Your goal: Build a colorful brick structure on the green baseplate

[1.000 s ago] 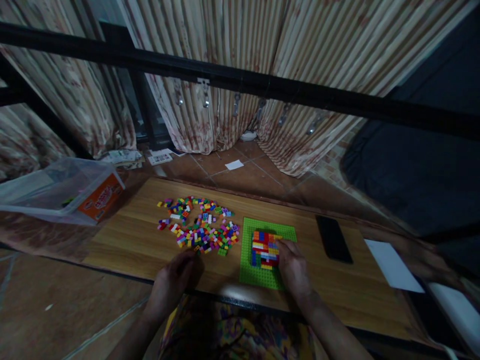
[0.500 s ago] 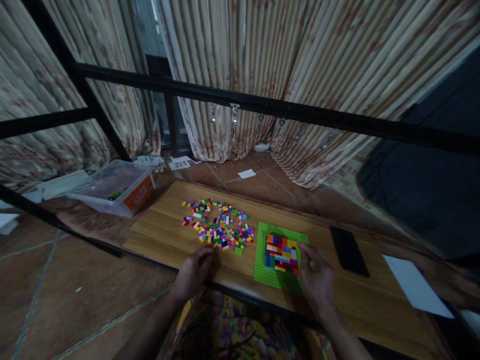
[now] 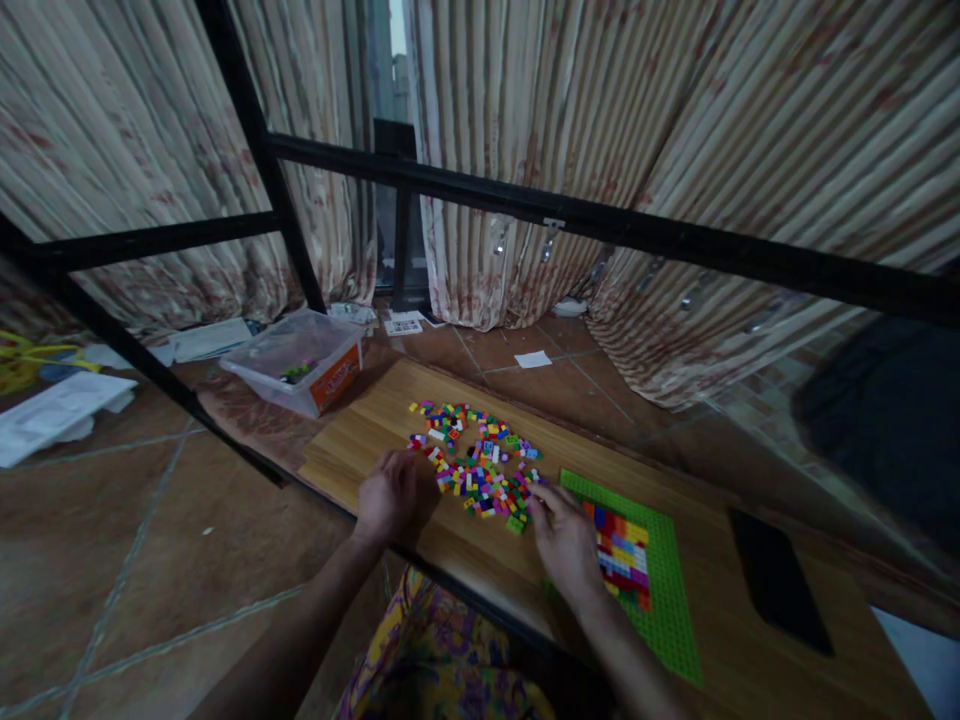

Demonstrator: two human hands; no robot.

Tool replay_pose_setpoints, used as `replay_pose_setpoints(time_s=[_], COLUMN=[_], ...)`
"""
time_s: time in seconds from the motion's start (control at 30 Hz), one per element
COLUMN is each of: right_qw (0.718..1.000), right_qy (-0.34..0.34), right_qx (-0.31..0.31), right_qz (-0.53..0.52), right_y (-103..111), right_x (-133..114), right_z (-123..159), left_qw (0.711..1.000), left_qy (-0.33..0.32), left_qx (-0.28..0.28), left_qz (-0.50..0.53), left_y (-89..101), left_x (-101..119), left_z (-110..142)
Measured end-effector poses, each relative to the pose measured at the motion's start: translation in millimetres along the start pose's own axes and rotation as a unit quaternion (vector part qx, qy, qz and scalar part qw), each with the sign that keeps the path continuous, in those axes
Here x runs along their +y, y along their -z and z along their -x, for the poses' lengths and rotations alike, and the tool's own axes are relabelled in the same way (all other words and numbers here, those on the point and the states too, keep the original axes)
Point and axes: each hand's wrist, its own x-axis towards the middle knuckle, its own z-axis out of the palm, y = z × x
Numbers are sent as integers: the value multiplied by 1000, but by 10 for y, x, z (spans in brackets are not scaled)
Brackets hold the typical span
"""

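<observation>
A pile of small multicoloured toy bricks lies spread on the wooden tabletop. My left hand rests at the pile's left front side with its fingers curled in; whatever it may hold is hidden. At the pile's right edge, my right hand reaches among the bricks, thumb and forefinger slightly apart. Its forearm passes over a green baseplate, which carries a block of coloured bricks packed side by side. The hand and forearm cover the plate's left part.
A black phone-like slab lies right of the baseplate, with a white sheet beyond it. Past the table's left end stands a clear plastic box with an orange label. A black metal bar crosses before the curtains.
My right hand has gone left from the baseplate to the brick pile. My left hand has shifted towards the pile's left side. The view has turned left.
</observation>
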Motion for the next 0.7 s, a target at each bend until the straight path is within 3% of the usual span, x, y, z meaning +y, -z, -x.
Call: replay_pose_setpoints(time_s=[0.13,0.3,0.53,0.7], right_qw=[997,985,977,988], right_qy=[30,54,55,30], right_qx=[-36,-86,-122,-86], right_qz=[64,142,165,124], right_y=[-220,-425,-515,-427], right_x=[-21,24,41,-155], right_z=[-412,-740,-783,-646], left_qw=[999,999,999,999], left_qy=[-16,-47,-43,-43], left_qx=[18,13,3,-1], left_qz=[-45,-16,-10,-19], left_y=[-69,-107,-92,-75], left_x=[-48,-101,-105,-89], left_z=[-90,-64,-62,-73])
